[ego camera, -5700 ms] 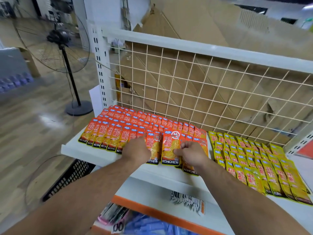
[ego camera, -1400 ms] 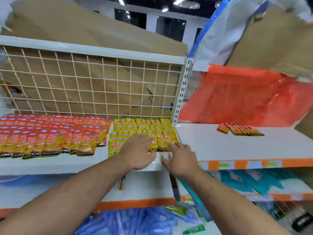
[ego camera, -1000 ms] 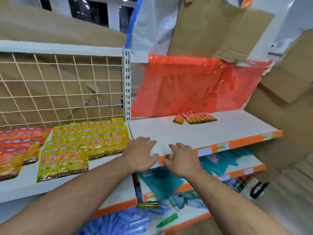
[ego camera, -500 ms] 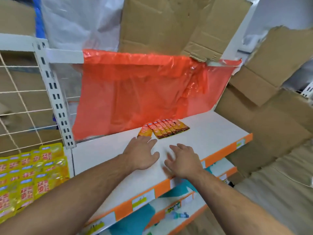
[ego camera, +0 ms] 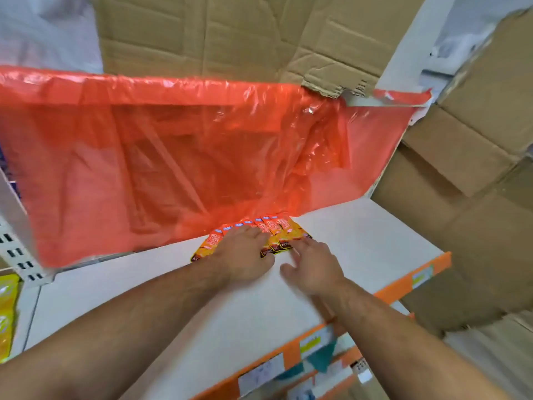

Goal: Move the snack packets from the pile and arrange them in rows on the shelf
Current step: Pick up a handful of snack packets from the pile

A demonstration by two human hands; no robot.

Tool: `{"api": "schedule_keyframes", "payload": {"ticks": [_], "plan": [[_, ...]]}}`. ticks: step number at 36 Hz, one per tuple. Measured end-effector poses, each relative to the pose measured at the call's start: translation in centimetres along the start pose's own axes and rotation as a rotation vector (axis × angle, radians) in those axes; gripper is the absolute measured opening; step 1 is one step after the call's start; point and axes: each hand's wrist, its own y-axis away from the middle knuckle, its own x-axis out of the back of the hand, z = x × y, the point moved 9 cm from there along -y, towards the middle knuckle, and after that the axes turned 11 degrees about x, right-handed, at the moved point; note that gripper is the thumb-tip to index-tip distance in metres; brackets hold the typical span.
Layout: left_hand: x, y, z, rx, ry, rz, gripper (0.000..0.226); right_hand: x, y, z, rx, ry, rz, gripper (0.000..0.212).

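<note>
A short overlapping row of orange snack packets (ego camera: 284,232) lies at the back of a white shelf (ego camera: 360,243), against a red plastic sheet. My left hand (ego camera: 243,255) lies flat on the left part of that row, fingers extended over the packets. My right hand (ego camera: 313,265) hovers just right of it with fingers spread, its fingertips at the front edge of the packets. Neither hand holds anything. The packets under my left hand are partly hidden.
The red plastic sheet (ego camera: 178,157) hangs behind the shelf. Flattened cardboard (ego camera: 461,197) stands to the right and above. Yellow packets (ego camera: 7,310) show at the far left on the neighbouring shelf. The shelf front carries an orange strip (ego camera: 415,280) with labels; lower shelves sit beneath.
My view swung right from the filled red and yellow rows to this shelf. Both hands moved forward across the white shelf and now reach the orange packets at the back.
</note>
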Motion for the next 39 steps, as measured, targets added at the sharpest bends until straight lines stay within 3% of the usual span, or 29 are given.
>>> {"api": "schedule_keyframes", "payload": {"ticks": [5, 12, 18, 25, 30, 34, 39], "plan": [[-0.8, -2.7, 1.9, 0.063, -0.001, 0.068, 0.054, -0.4, -4.3, 3.5, 0.080, -0.086, 0.028, 0.062], [-2.4, -4.2, 4.1, 0.256, -0.085, 0.042, 0.072, -1.3, -9.3, 6.5, 0.254, -0.114, -0.082, 0.053], [-3.1, -4.6, 5.6, 0.485, 0.011, 0.071, 0.041, -2.0, -11.0, 8.5, 0.278, -0.156, -0.129, 0.039], [-2.8, -4.7, 4.9, 0.812, 0.234, 0.171, 0.028, -2.0, -12.5, 8.4, 0.324, -0.215, -0.147, 0.056], [-4.0, -4.4, 4.0, 0.988, 0.385, 0.212, 0.051, -2.4, -13.2, 8.3, 0.363, -0.226, -0.191, 0.046], [-4.9, -4.1, 3.4, 1.068, 0.444, 0.261, 0.051, -2.5, -13.5, 8.9, 0.352, -0.335, -0.179, 0.031], [-5.6, -4.1, 2.9, 1.124, 0.636, 0.268, 0.034, -2.5, -13.3, 9.6, 0.350, -0.309, -0.138, 0.068]]}}
